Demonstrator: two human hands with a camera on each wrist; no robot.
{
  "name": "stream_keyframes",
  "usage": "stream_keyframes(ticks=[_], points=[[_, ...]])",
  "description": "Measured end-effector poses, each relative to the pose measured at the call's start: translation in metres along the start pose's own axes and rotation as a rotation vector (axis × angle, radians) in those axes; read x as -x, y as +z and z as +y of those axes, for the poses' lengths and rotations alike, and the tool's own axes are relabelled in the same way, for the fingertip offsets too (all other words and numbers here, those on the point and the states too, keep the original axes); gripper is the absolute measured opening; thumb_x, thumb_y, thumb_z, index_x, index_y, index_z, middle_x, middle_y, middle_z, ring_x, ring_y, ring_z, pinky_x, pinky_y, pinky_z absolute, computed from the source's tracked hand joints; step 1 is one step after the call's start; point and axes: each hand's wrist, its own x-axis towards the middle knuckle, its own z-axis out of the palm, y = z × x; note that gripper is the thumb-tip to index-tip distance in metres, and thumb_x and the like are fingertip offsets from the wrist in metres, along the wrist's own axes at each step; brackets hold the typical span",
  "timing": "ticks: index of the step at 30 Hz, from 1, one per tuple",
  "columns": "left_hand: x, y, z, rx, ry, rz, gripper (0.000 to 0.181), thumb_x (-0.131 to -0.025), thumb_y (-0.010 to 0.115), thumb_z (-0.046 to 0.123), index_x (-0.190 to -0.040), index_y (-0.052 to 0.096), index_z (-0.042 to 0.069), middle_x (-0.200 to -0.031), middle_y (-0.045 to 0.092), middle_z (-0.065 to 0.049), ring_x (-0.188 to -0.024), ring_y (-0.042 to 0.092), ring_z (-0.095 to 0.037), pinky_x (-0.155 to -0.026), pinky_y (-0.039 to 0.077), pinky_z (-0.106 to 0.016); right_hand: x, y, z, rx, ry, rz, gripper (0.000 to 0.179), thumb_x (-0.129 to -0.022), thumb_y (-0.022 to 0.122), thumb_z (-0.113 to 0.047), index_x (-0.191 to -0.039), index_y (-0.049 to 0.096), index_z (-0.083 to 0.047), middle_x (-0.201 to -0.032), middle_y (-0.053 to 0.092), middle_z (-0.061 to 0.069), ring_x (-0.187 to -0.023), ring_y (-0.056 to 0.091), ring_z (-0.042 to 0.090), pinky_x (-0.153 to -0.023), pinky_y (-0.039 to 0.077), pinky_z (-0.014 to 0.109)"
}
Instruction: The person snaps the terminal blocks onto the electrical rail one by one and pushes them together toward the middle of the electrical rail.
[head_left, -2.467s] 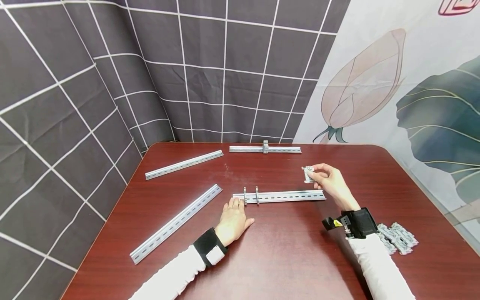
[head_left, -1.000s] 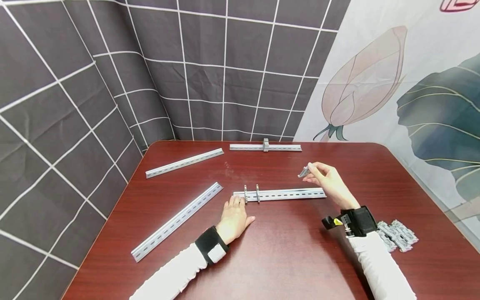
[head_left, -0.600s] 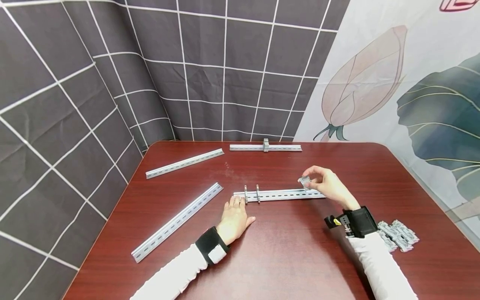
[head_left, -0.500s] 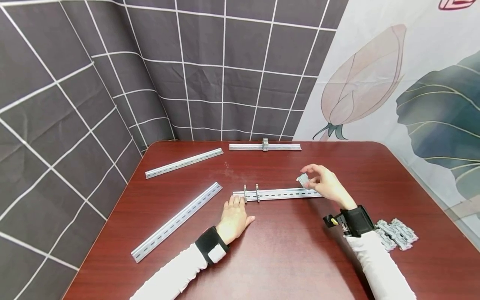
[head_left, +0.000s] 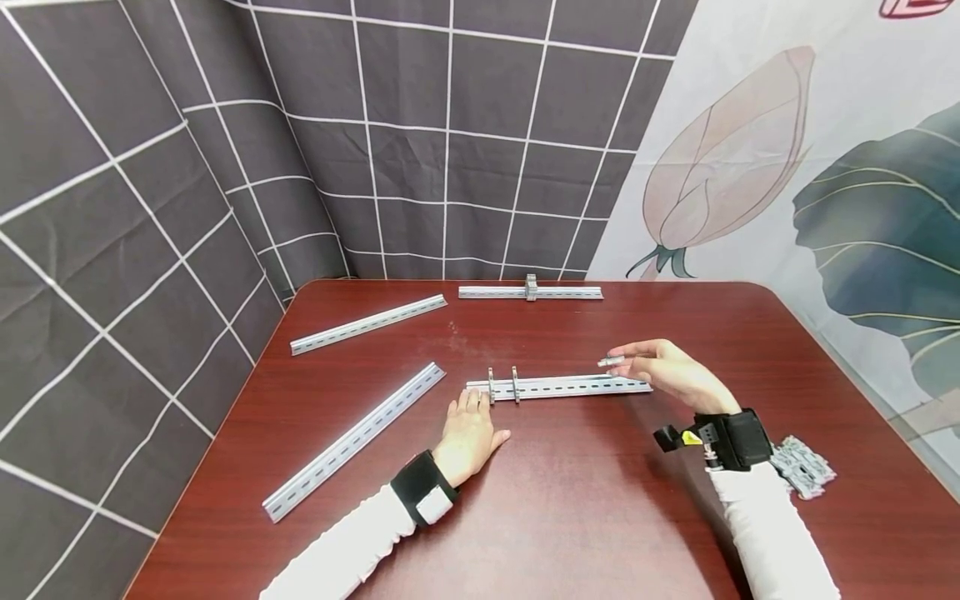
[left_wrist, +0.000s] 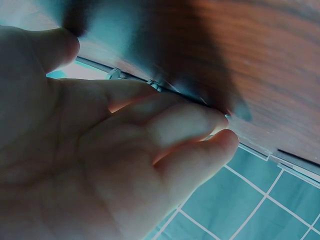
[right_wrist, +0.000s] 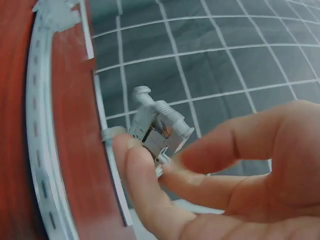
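Observation:
My left hand (head_left: 467,437) lies with straight fingers, the fingertips at the left end of the near slotted metal DIN rail (head_left: 570,387). In the left wrist view its palm and fingers (left_wrist: 185,122) fill much of the picture. Two thin grey terminal blocks (head_left: 515,385) stand upright across that rail, just beside those fingertips. Over the rail's right part, my right hand (head_left: 678,375) pinches a small grey terminal block (right_wrist: 160,125) between thumb and fingers. In the head view this held block (head_left: 611,361) appears edge-on, slightly above and behind the rail.
A pile of grey terminal blocks (head_left: 804,468) lies by the right forearm. At the back, another rail (head_left: 570,293) carries grey blocks (head_left: 531,287) near its middle. Two bare rails, one farther off (head_left: 367,324) and one nearer (head_left: 356,442), lie slanted on the table's left side.
My right hand has come down closer to the rail and turned the terminal block, so it now shows edge-on. Its wrist has shifted right. The left hand has stayed put.

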Motion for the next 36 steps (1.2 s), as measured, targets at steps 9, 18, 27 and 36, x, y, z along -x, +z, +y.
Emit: stream_keyframes(ticks=[9, 18, 27, 36], points=[[0.002, -0.001, 0.000, -0.038, -0.003, 0.000, 0.068, -0.088, 0.063, 0.046, -0.133, 0.053, -0.004, -0.135, 0.057, -0.018, -0.131, 0.050, -0.029, -0.105, 0.041, -0.043, -0.009, 0.021, -0.001, 0.200, 0.046, 0.196, 0.017, -0.089, 0.067, -0.014, -0.086, 0.062, 0.002, -0.069, 0.067, 0.006, -0.059, 0.066, 0.014, -0.062, 0.055, 0.028], [0.002, 0.001, 0.001, -0.045, -0.005, 0.020, 0.068, -0.088, 0.063, 0.047, -0.132, 0.053, -0.004, -0.134, 0.057, -0.019, -0.130, 0.050, -0.029, -0.105, 0.042, -0.043, -0.014, 0.034, -0.002, 0.615, 0.067, 0.266, 0.033, -0.084, 0.063, -0.014, -0.054, 0.049, -0.014, -0.051, 0.041, -0.006, -0.052, 0.041, 0.013, -0.049, 0.031, 0.027], [0.003, 0.000, 0.001, -0.032, -0.003, 0.000, 0.068, -0.088, 0.063, 0.046, -0.132, 0.053, -0.004, -0.135, 0.057, -0.019, -0.130, 0.050, -0.030, -0.105, 0.042, -0.043, -0.022, 0.038, 0.006, 0.708, 0.193, 0.267, 0.020, -0.079, 0.061, -0.019, -0.061, 0.054, -0.013, -0.065, 0.053, 0.005, -0.064, 0.050, 0.025, -0.054, 0.039, 0.037], [0.000, 0.001, 0.000, -0.030, 0.008, -0.001, 0.067, -0.090, 0.062, 0.045, -0.134, 0.051, -0.004, -0.135, 0.056, -0.019, -0.131, 0.049, -0.030, -0.106, 0.040, -0.043, -0.026, 0.039, 0.006, 0.717, 0.175, 0.259, 0.020, -0.084, 0.055, -0.021, -0.068, 0.059, -0.011, -0.073, 0.058, 0.010, -0.069, 0.055, 0.029, -0.058, 0.042, 0.040]])
